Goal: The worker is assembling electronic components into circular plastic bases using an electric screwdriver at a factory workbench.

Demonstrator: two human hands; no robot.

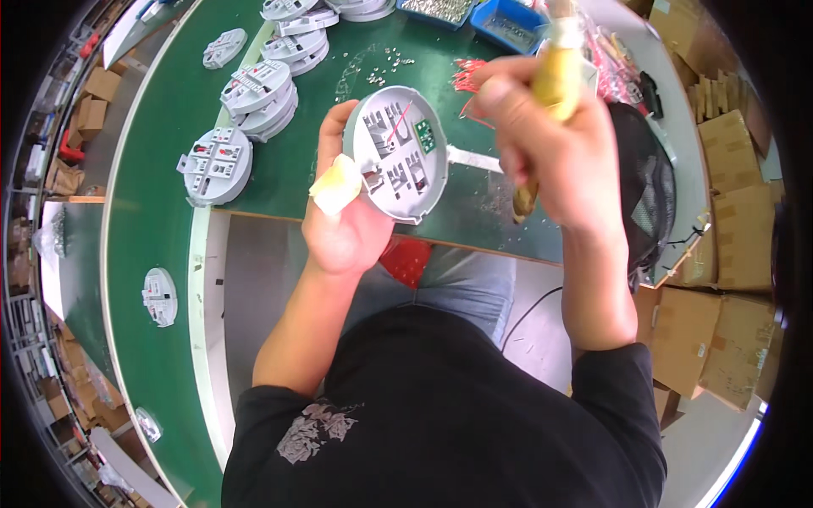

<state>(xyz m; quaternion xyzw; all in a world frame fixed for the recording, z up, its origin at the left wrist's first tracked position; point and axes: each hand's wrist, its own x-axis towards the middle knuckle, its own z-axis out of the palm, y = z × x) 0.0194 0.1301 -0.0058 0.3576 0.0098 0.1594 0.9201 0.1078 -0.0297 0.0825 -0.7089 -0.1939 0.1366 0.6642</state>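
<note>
My left hand (345, 227) holds up a round light-grey plastic housing (398, 173), tilted, with its inner side showing. Inside it are several moulded slots, a small green circuit board (425, 135) and a thin red wire (398, 123). A pale yellow wrap (336, 184) covers the thumb, which presses the housing's rim. To the right and apart from the housing, my right hand (563, 152) is closed around a yellow-handled tool (559, 78). Its upper end looks whitish and its brownish lower end pokes out below the fingers; blur hides its exact kind.
Stacks of similar grey housings (258, 97) stand on the green table (326, 127) at the left. Blue bins (508, 25) of small metal parts sit at the back, with loose bits and red wires (467, 74) nearby. A black mesh bag (648, 190) and cardboard boxes (732, 212) are on the right.
</note>
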